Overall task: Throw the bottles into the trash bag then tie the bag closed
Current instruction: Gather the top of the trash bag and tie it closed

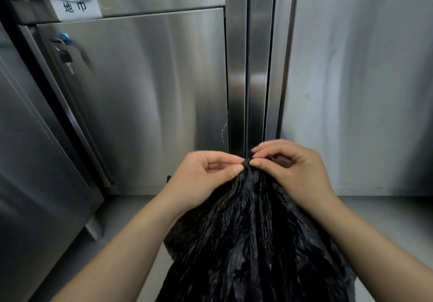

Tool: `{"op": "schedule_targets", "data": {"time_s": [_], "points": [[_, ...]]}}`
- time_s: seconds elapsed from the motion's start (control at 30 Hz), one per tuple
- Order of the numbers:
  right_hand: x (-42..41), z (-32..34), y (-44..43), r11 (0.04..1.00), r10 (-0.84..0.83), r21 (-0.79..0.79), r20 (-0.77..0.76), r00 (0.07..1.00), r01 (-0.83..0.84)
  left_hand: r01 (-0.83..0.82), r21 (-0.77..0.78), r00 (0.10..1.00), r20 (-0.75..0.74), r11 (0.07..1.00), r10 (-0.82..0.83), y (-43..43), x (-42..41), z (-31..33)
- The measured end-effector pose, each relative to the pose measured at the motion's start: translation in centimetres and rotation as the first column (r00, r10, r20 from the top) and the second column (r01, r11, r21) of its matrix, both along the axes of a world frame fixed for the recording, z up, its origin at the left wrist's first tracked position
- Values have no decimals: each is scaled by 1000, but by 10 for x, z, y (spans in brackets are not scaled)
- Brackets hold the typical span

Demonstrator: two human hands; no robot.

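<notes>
Head view: fingers (235, 168) and thumb of the left hand (206, 179) pinch the gathered neck of a black trash bag (253, 243), while the right hand (297, 175) nips the same bunched tip from the other side, fingertips nearly touching. Both grips are closed on thin, crinkled plastic that looks soft, light and somewhat slick, likely to slip or tear if pulled hard. The best hold appears to be just below the twisted neck, where the film is thickest. No bottles show; the bag's body hangs between the forearms in front of a stainless steel cabinet (140, 95), above the floor (386, 212).
</notes>
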State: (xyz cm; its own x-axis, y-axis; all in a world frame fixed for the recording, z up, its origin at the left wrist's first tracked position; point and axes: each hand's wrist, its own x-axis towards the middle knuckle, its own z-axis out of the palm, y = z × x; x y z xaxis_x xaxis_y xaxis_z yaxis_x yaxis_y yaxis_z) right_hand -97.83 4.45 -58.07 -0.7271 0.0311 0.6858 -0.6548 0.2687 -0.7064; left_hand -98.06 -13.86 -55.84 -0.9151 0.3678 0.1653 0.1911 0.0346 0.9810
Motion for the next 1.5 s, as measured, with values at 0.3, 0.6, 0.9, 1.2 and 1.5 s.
{"op": "schedule_targets", "data": {"time_s": [0.3, 0.6, 0.9, 1.2, 1.5], "points": [[18, -39, 7, 977, -71, 211, 147, 987, 39, -9, -392, 991, -126, 920, -45, 6, 11, -39], [11, -59, 7, 965, -122, 254, 203, 972, 68, -290, -585, 905, -426, 757, 18, 12, 4, -60], [8, -59, 10, 947, -168, 298, 152, 974, 116, -305, -374, 933, -302, 876, 196, 9, -2, -60], [-3, -57, 41, 959, -245, 209, 281, 928, 190, -404, -281, 912, -201, 871, 358, -23, -14, -57], [-2, -36, 40, 999, -38, -22, 284, 958, 46, -313, -88, 950, -46, 946, 310, -37, -19, -37]]}}
